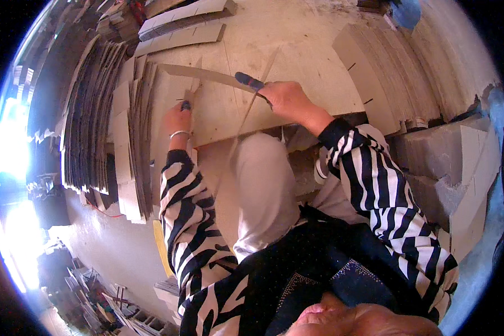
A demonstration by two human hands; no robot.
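My left hand (178,119), with a dark cover on one fingertip, is closed at an upright cardboard strip (196,81) over the wooden board (313,67). To its right, my right hand (290,99) grips a long cardboard strip (204,74) near its right end; dark covers show on its fingers. This strip reaches left toward the stacks. Another thin strip (246,116), seen nearly edge-on, slants down from the board past the right hand toward my knee. Whether the strips are slotted together is unclear.
Stacks of cardboard strips (92,117) and wider slotted pieces (130,140) stand at the left. More slotted pieces (182,36) lie at the board's far left. A large cardboard stack (381,73) leans on the right side. Grey blocks (431,151) stand below it.
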